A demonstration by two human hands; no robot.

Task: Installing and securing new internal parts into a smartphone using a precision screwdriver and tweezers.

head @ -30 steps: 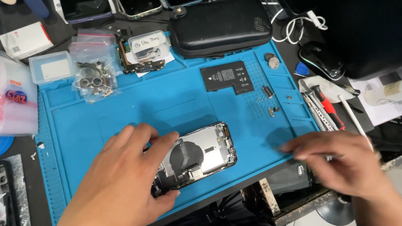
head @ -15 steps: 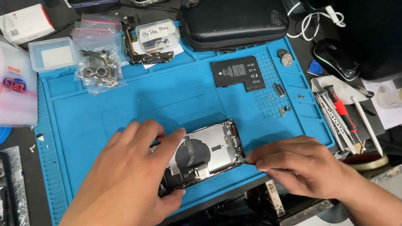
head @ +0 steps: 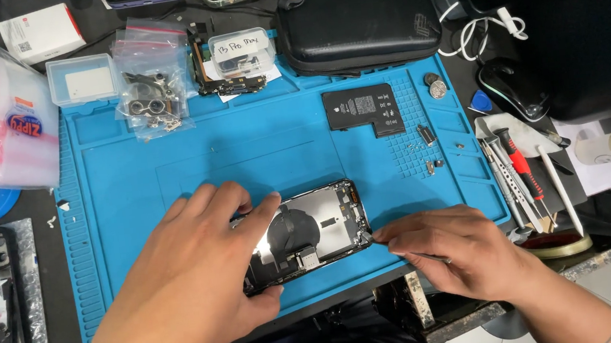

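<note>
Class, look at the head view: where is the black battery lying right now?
The black battery lies flat on the blue mat, upper right part, just below the black zip case and left of the small loose parts, untouched by either hand.

A black L-shaped battery [head: 364, 110] lies on the blue silicone work mat [head: 242, 144], with a black zipped case [head: 358, 26] at the far edge and clear bagged parts [head: 150, 97] far left.

We see an opened phone chassis [head: 312, 231] lying flat and slightly tilted, its dark round coil and metal plates exposed. It sits between our hands, the left hand [head: 196, 281] covering its near-left end, the right hand [head: 457, 250] touching its right corner.
</note>
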